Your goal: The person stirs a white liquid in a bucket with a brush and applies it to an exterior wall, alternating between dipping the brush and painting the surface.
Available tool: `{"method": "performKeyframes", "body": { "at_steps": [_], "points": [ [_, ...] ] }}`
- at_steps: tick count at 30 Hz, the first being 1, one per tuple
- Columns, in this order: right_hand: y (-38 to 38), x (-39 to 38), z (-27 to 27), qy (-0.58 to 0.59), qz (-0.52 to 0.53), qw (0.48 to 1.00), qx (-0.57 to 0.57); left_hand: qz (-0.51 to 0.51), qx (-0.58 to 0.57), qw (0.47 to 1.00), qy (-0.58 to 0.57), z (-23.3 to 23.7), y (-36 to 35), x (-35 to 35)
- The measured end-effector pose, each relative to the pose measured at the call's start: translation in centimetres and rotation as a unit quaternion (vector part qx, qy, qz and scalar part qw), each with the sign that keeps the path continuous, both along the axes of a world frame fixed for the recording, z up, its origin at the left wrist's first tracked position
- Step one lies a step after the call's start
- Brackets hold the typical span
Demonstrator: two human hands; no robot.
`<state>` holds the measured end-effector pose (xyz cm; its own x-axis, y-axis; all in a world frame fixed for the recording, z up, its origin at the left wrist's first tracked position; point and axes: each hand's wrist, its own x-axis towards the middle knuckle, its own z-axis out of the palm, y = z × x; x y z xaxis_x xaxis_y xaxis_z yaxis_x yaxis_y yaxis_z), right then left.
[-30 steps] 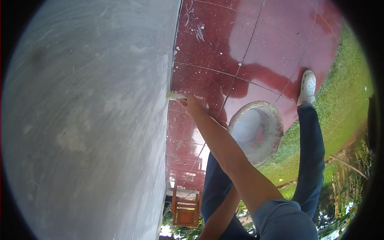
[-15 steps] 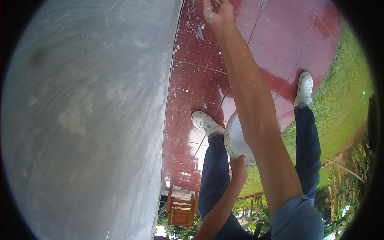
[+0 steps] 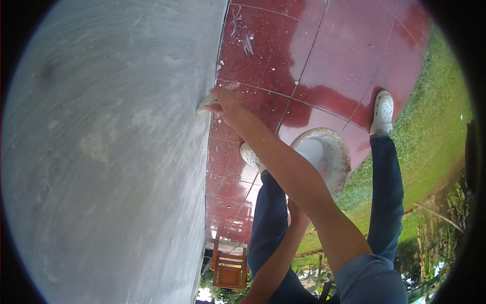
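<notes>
My right hand is closed round a pale, thin object at the foot of the grey wall, where the wall meets the red tiled floor. What the object is cannot be made out; its lower tip looks yellowish. A whitish bucket with a smeared rim hangs between my legs, partly behind my right forearm. My left hand is at the bucket's near rim, its fingers mostly covered by my right arm; part of it shows closed there.
White splashes dot the red tiles. My white clogs stand on the floor, the left one near the wall, the right one near the grass. A wooden chair stands at the bottom, beside the wall.
My right hand has swung left and down from the top of the view to the wall's base. The bucket shows more of its inside and sits slightly to the right.
</notes>
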<state>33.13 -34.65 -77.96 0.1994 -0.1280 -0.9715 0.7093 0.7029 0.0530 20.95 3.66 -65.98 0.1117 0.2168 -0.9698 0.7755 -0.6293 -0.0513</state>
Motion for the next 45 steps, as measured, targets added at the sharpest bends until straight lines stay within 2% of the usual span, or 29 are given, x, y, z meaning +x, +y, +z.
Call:
{"method": "performKeyframes", "body": {
  "at_steps": [1, 3, 5, 7, 8, 9, 10, 11, 13, 15, 17, 18, 20, 21, 23, 24, 27, 29, 30, 31, 32, 35, 36, 38, 39, 40, 41, 42, 45],
  "points": [
    [-4.0, -2.8, 3.6, 0.048, 0.03, 0.997, -0.054, 0.008, 0.002, 1.0, 0.0, 0.4, -0.3, 0.1],
    [-8.9, -7.2, 7.1, 0.065, -0.062, 0.988, -0.122, 0.02, -0.001, 1.0, 0.002, 1.1, -2.1, -0.3],
    [-11.8, -12.0, 7.3, 0.028, -0.15, 0.937, -0.316, -0.155, 0.051, 0.986, -0.044, 2.6, -5.3, -1.4],
    [-13.6, -15.9, 10.3, 0.047, -0.26, 0.866, -0.425, -0.134, 0.036, 0.99, -0.035, 2.2, -4.1, -1.1],
    [-13.4, -16.5, 10.2, 0.045, -0.26, 0.866, -0.424, -0.118, 0.024, 0.992, -0.024, 2.1, -3.3, -0.8],
    [-13.5, -17.0, 10.0, -0.022, -0.344, 0.829, -0.44, -0.119, 0.023, 0.992, -0.026, 2.0, -3.1, -0.7],
    [-13.7, -17.6, 9.8, -0.089, -0.423, 0.781, -0.45, -0.052, -0.011, 0.999, -0.009, 1.8, -2.8, -0.6],
    [-12.7, -17.0, 8.8, -0.207, -0.439, 0.705, -0.517, 0.017, -0.047, 0.999, 0.007, 1.5, -2.2, -0.5],
    [-8.7, -13.1, 9.1, -0.207, -0.363, 0.782, -0.462, 0.024, -0.059, 0.998, 0.013, 1.0, -0.5, 0.6],
    [-4.8, -8.0, 8.9, -0.184, -0.21, 0.866, -0.414, 0.044, -0.07, 0.996, 0.025, -0.6, 1.8, -0.9],
    [-2.0, -5.5, 5.4, -0.164, -0.245, 0.904, -0.31, 0.066, -0.084, 0.994, 0.034, -0.4, 5.3, -0.7],
    [-1.0, -4.9, 3.0, -0.167, -0.247, 0.902, -0.311, 0.077, -0.092, 0.992, 0.039, -1.1, 6.2, -0.4],
    [0.0, -5.2, -1.4, -0.007, -0.22, 0.939, -0.265, 0.101, -0.104, 0.988, 0.051, -1.5, 9.3, -0.5],
    [-0.2, -5.4, -1.9, -0.004, -0.221, 0.939, -0.262, 0.113, -0.106, 0.986, 0.059, -2.2, 9.6, 0.3],
    [-1.2, -5.5, -1.8, 0.103, -0.12, 0.951, -0.265, 0.144, -0.115, 0.98, 0.078, -2.7, 11.4, 0.6],
    [-2.0, -5.1, 0.1, 0.111, -0.116, 0.937, -0.31, 0.161, -0.122, 0.975, 0.087, -3.2, 12.0, 0.9],
    [-4.1, -3.9, 12.9, 0.203, -0.141, 0.865, -0.437, 0.205, -0.142, 0.961, 0.114, -3.9, 14.4, 0.0],
    [-4.3, -5.8, 21.1, 0.133, -0.196, 0.837, -0.493, 0.233, -0.155, 0.95, 0.138, -4.0, 16.2, -0.2],
    [-4.4, -7.8, 24.5, 0.065, -0.261, 0.8, -0.537, 0.233, -0.158, 0.949, 0.143, 1.2, 12.3, 0.8],
    [-4.9, -8.5, 25.0, 0.069, -0.26, 0.795, -0.543, 0.16, -0.115, 0.972, 0.13, 4.2, 6.0, 0.5],
    [-5.5, -8.9, 25.1, -0.002, -0.251, 0.809, -0.531, 0.084, -0.073, 0.987, 0.114, 5.1, -3.2, -1.3],
    [-7.1, -9.1, 23.8, -0.217, -0.22, 0.826, -0.471, 0.009, -0.096, 0.992, 0.086, 4.8, -3.5, -0.3],
    [-7.5, -8.3, 20.8, -0.232, -0.244, 0.84, -0.426, -0.026, -0.107, 0.991, 0.071, 4.8, -3.6, -0.1],
    [-7.1, -10.2, 15.6, -0.11, -0.176, 0.896, -0.391, -0.101, -0.128, 0.986, 0.043, 4.8, -4.1, 0.0],
    [-6.4, -11.3, 13.2, 0.006, -0.122, 0.92, -0.373, -0.137, -0.14, 0.98, 0.032, 4.9, -4.4, -0.1],
    [-5.3, -13.5, 11.9, 0.054, -0.106, 0.925, -0.361, -0.172, -0.152, 0.973, 0.02, 4.9, -4.8, -0.1],
    [-4.4, -16.7, 12.1, 0.099, -0.089, 0.928, -0.347, -0.206, -0.165, 0.965, 0.007, 5.0, -5.2, -0.2],
    [-4.0, -20.9, 13.8, 0.083, -0.114, 0.931, -0.336, -0.16, -0.147, 0.975, -0.051, 7.0, -7.0, -1.7],
    [-2.3, -34.7, 19.5, 0.081, -0.148, 0.935, -0.311, -0.158, -0.152, 0.973, -0.074, 11.1, -9.7, -4.6]
  ]
}}
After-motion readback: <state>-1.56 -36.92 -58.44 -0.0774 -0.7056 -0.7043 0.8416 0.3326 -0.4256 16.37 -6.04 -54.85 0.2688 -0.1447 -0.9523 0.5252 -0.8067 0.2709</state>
